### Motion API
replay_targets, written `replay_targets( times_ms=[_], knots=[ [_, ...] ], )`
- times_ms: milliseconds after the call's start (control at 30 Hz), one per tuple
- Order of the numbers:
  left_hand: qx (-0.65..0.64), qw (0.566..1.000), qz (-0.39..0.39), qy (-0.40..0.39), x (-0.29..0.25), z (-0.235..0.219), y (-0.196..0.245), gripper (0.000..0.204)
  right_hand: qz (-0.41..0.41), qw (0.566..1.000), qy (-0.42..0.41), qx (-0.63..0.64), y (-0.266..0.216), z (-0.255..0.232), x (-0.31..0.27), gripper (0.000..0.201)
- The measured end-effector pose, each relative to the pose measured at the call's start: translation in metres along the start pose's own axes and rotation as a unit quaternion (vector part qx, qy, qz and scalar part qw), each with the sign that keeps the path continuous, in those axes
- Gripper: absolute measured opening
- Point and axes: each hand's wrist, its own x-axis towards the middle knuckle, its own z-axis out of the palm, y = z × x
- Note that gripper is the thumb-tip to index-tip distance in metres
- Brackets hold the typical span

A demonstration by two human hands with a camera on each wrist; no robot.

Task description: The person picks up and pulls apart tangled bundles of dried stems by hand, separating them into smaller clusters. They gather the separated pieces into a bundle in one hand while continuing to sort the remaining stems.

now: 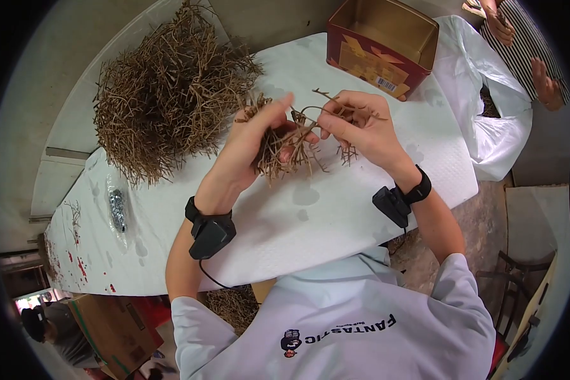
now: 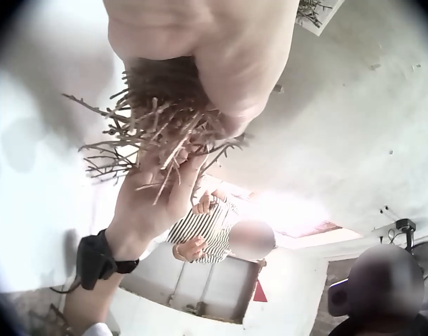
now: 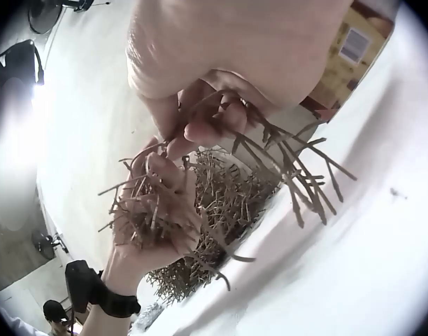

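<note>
Thin brown branching twigs (image 1: pixel 278 158) fill the left hand (image 1: pixel 250 142), whose fingers curl round the bunch; the same bunch (image 2: pixel 165 119) hangs beneath the left hand (image 2: pixel 200 35) in the left wrist view. Close beside it, the right hand (image 1: pixel 367 130) pinches a curved twig between thumb and fingers, and small forked ends stick out around the fingers. In the right wrist view several forked twigs (image 3: pixel 298 168) hang from the right hand (image 3: pixel 235 56). A large tangled heap of twigs (image 1: pixel 164 95) lies on the white-covered table (image 1: pixel 297 234), left of the hands.
A red and gold box (image 1: pixel 373 63) stands open at the table's back right, beside a white plastic bag (image 1: pixel 481 95). A clear packet (image 1: pixel 117 206) with dark contents lies at the left. Someone in a striped top (image 1: pixel 529 47) is at the far right. More twigs (image 1: pixel 231 307) are below the front edge.
</note>
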Motion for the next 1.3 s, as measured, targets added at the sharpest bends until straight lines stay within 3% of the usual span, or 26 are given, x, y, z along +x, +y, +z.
replay_targets(
  times_ms=[100,267,400,500,533,633,667,767,900,967,1033,1200,1300],
  knots=[
    [0.121,0.989,0.067,0.051,0.000,0.000,-0.008,0.039,0.069,0.997,-0.011,0.044,-0.007,-0.002,0.000,0.009],
    [0.164,0.984,0.063,0.028,-0.004,0.004,-0.006,0.042,0.036,0.997,0.025,0.058,-0.005,0.007,0.000,0.008],
    [0.209,0.976,0.051,0.031,-0.006,0.006,-0.006,0.038,0.008,0.999,0.030,-0.005,0.005,0.014,-0.004,0.007],
    [0.269,0.955,0.093,0.090,-0.007,0.010,-0.011,0.037,-0.174,0.970,0.026,-0.167,0.013,0.017,-0.004,0.005],
    [0.268,0.955,0.092,0.090,-0.007,0.010,-0.012,0.037,-0.173,0.970,0.026,-0.166,0.015,0.019,-0.005,0.005],
    [0.352,0.917,0.177,0.062,-0.007,0.009,-0.013,0.035,-0.080,0.995,0.065,-0.006,0.011,0.027,-0.006,0.004],
    [0.352,0.917,0.176,0.062,-0.006,0.009,-0.015,0.035,-0.079,0.995,0.066,-0.006,0.009,0.024,-0.006,0.004],
    [0.371,0.890,0.263,0.031,-0.003,0.005,-0.019,0.032,0.059,0.994,-0.002,0.089,-0.002,0.007,-0.002,0.005],
    [0.440,0.858,0.266,0.007,-0.008,0.004,-0.015,0.031,0.046,0.998,0.042,0.014,-0.007,0.003,-0.002,0.007],
    [0.426,0.870,0.248,0.021,-0.019,-0.014,-0.017,0.030,-0.053,0.987,0.154,0.000,0.007,-0.032,0.008,0.009],
    [0.397,0.891,0.217,0.040,-0.024,-0.031,-0.017,0.028,-0.051,0.967,0.229,0.100,0.010,-0.087,0.013,0.009],
    [0.303,0.931,0.199,0.033,-0.011,-0.030,-0.002,0.026,0.022,0.966,0.192,0.170,0.000,-0.078,0.010,0.014],
    [0.214,0.949,0.230,0.019,-0.007,-0.013,0.002,0.020,0.062,0.954,0.072,0.285,-0.001,-0.049,0.010,0.019]
  ],
)
